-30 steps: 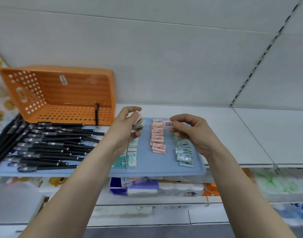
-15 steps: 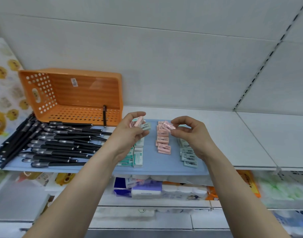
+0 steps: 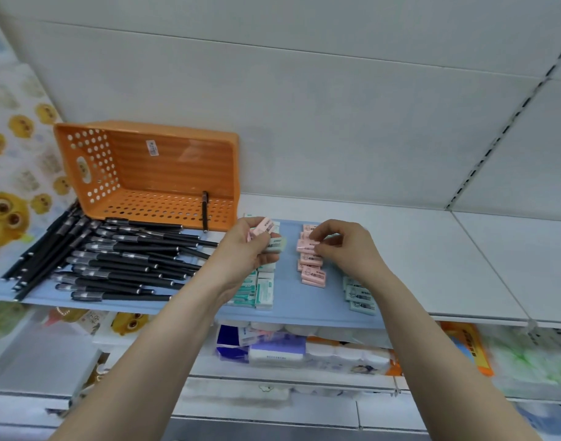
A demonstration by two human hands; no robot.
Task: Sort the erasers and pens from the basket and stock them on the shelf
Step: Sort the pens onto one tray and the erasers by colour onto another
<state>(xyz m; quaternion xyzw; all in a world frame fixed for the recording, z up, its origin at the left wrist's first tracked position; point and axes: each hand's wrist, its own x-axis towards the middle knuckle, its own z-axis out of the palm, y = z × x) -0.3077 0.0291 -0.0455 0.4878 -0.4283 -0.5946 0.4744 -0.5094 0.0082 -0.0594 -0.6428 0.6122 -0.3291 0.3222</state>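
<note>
— Erasers where?
— Left hand (image 3: 245,249) pinches a pink eraser (image 3: 262,228) and a mint eraser (image 3: 275,244) above the blue mat (image 3: 291,300). Right hand (image 3: 346,246) pinches a pink eraser at the far end of the pink row (image 3: 311,264) on the mat.
— Pens?
— Black pens (image 3: 113,262) lie piled at the mat's left edge. One pen (image 3: 205,211) leans in the tipped orange basket (image 3: 148,173) at the shelf's (image 3: 416,249) back edge

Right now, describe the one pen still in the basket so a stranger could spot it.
Find the orange basket tipped on its side at the shelf's back left. One black pen lies on its perforated lower wall, near the right end. Unlike the pile of pens on the blue mat, it lies alone, pointing front to back.
</note>
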